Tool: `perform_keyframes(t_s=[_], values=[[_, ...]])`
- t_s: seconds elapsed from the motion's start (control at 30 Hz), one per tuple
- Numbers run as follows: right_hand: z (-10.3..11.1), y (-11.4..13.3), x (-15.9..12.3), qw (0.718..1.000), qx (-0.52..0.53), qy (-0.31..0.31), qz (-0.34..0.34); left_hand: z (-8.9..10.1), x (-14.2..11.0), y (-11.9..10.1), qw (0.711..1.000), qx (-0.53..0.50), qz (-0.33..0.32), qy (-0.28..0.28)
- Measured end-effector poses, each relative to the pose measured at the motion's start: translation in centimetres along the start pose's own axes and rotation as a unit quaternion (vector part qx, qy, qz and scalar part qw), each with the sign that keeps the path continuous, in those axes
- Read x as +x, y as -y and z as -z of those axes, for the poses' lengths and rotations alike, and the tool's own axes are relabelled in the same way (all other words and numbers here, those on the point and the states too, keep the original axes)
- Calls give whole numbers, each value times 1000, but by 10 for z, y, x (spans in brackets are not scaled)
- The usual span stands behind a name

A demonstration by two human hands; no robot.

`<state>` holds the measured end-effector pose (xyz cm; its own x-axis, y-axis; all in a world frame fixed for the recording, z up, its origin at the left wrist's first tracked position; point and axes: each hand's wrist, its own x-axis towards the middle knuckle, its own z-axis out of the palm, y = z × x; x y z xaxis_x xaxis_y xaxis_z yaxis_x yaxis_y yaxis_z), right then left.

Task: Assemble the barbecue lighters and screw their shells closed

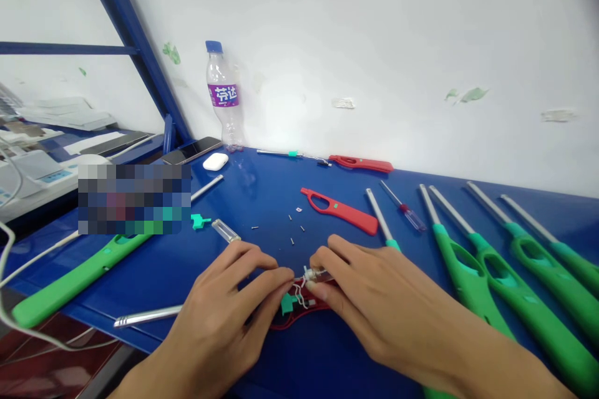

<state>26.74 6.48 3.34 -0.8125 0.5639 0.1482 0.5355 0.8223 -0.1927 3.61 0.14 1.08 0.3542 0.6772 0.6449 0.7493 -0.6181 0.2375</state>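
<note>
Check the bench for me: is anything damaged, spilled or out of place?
Loose screws lie scattered on the blue table, where they could easily be lost. Behind it, the wall shows rough, discoloured patches. No spill is visible.

1. A clear, contoured plastic bottle [229,121] with a blue cap carried a purple label [223,95].
2. The label bore the white Chinese characters "芬达".
3. Print beneath these characters was too small to read.
</note>
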Motion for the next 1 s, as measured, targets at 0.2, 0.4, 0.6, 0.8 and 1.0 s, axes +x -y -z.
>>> perform_keyframes(t_s=[0.2, 0.4, 0.6, 0.8, 1.0], values=[[0, 1, -1, 999, -26, -7, 28, 1, 2, -1, 1000, 11, 7, -13], [0, 3, 0, 999, -40, -25, 27, 2, 2, -2, 1000, 25, 17, -6], [0, 0, -1, 999, -26, -27, 17, 0, -1, -1, 1000, 8, 8, -6], [0, 2, 0, 999, -41, -17, 21, 0, -1, -1, 1000, -3, 13, 7], [-1, 1, 1, 998, -40, -28, 42, 1, -1, -1, 1000, 3, 13, -1]])
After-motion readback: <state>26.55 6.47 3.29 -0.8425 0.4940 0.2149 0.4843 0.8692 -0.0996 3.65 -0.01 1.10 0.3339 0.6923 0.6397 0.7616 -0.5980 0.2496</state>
